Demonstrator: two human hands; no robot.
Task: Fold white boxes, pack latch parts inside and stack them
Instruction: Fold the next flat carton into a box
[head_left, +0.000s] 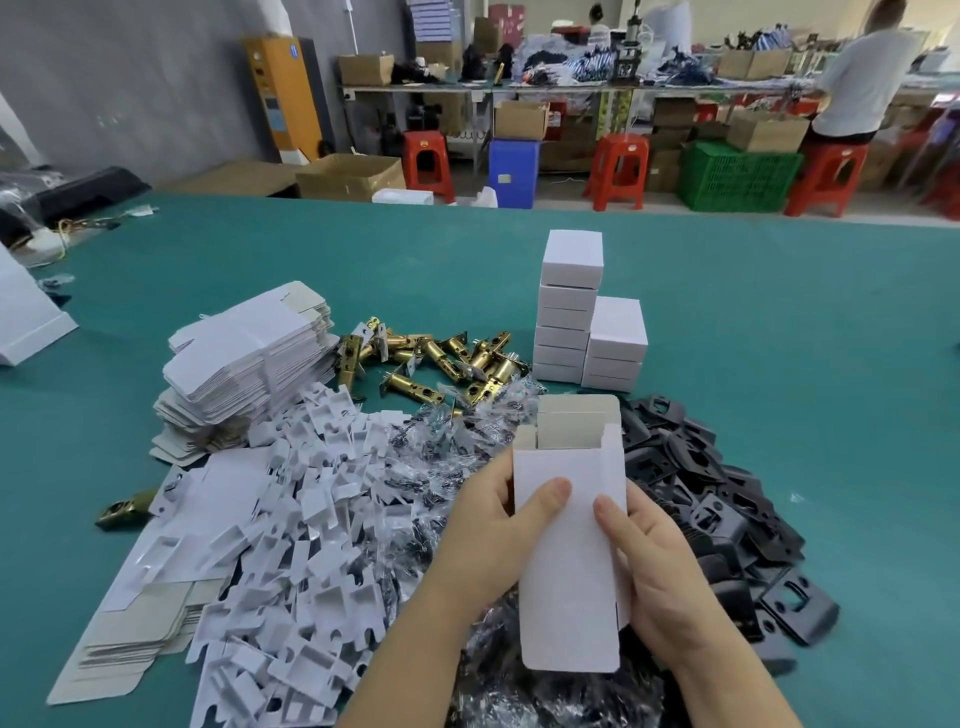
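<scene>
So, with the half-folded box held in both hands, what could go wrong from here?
1. Both thumbs press the white box; its thin panel might crease.
2. The top flaps are open, so a latch part could slip out.
3. The taller stack of finished boxes looks unevenly aligned; another box might topple it.

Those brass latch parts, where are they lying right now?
In the head view, the brass latch parts lie mid-table, between the stack of flat box blanks on their left and the stacked white boxes on their right.

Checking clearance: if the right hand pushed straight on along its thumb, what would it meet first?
The white box that the right hand already grips; past it, probably the left hand, though depth is unclear.
</scene>
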